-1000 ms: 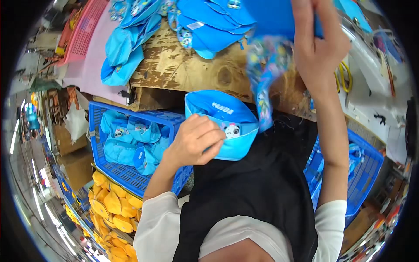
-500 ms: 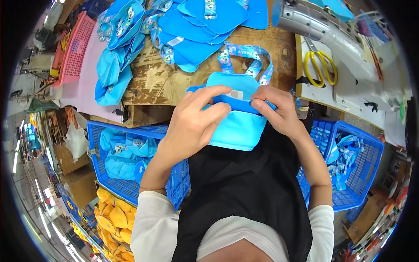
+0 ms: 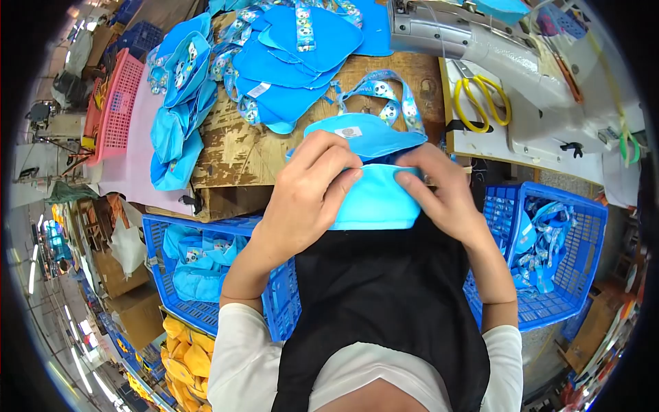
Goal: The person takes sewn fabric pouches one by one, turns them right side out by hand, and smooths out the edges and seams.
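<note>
Worn plywood counter [image 3: 233, 154]: sewing machine [image 3: 443, 36] and yellow-handled scissors [image 3: 484, 103] at right, apparently for easy reach; blue flaps [image 3: 285, 72] overlap ahead, light-blue pouches [image 3: 175, 134] heap at left, presumably to keep the two kinds sorted. The pouch in hand [image 3: 374, 199] is at the counter's near edge, above the black apron [image 3: 384, 288]; left grip [image 3: 312, 189] pinches its upper rim between thumb and fingers, right grip [image 3: 439, 192], slightly blurred, appears pinched on the rim's other end, likely to hold the edge taut beside the labelled flap [image 3: 367, 134], whose panda-print strap [image 3: 412, 113] loops away from both grips.
</note>
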`<control>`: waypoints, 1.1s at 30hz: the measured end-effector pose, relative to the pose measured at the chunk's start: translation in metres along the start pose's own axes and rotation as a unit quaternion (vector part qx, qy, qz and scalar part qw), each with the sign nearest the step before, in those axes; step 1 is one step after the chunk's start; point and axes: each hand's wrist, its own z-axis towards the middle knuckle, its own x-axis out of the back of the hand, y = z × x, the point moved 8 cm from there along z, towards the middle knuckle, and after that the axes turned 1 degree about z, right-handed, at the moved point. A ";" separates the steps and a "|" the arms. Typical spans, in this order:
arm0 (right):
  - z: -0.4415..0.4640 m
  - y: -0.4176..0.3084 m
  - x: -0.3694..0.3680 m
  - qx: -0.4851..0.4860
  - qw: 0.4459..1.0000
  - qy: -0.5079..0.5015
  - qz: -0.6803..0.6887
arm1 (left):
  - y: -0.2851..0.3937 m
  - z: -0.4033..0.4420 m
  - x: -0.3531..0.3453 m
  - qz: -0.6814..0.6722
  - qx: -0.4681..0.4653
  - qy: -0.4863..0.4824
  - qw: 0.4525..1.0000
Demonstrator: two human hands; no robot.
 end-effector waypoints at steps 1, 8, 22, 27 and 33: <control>0.001 -0.003 0.007 0.015 1.000 -0.005 -0.004 | -0.002 0.000 0.000 -0.002 0.016 -0.013 1.000; 0.008 -0.005 0.028 0.066 0.997 -0.033 0.032 | 0.000 0.004 0.004 -0.055 0.046 -0.041 0.997; 0.008 -0.010 0.037 0.039 0.995 -0.052 0.078 | 0.008 0.007 0.014 -0.025 -0.037 0.037 0.998; 0.011 -0.011 0.032 0.028 0.993 -0.079 0.086 | 0.008 0.000 0.015 -0.051 -0.031 0.054 0.997; 0.014 -0.018 0.037 0.022 0.993 -0.051 0.108 | 0.008 -0.004 0.022 -0.025 -0.010 0.065 0.997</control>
